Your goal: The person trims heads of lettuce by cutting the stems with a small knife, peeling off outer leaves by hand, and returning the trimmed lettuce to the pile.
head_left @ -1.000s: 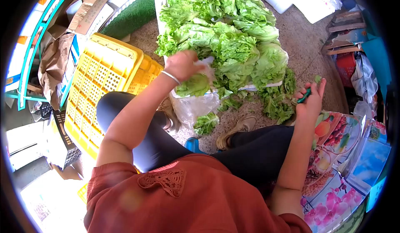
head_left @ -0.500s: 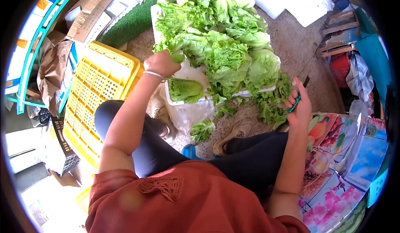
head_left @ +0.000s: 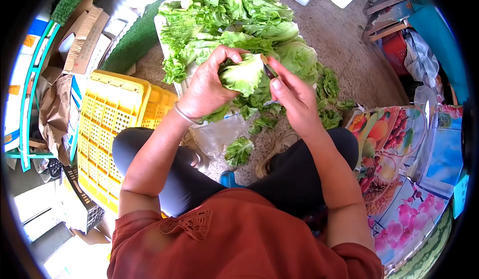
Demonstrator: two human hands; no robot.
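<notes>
My left hand is wrapped round a head of lettuce, held up above my knees with its pale stem end turned to the right. In my right hand is a small knife, its blade up against the stem end of that lettuce. Most of the knife's handle is hidden in my fingers. Beyond both hands lies a large heap of green lettuces on a white container, of which only bits of the rim show.
A yellow plastic crate stands at my left. On the floor between my feet are a loose lettuce leaf and a clear plastic bag. A fruit-and-flower printed cover is at my right, with a watermelon beneath its edge.
My left hand has lifted a lettuce from the container and brought it toward me. My right hand has swung in from the right, bringing the knife to the lettuce. The view has shifted slightly.
</notes>
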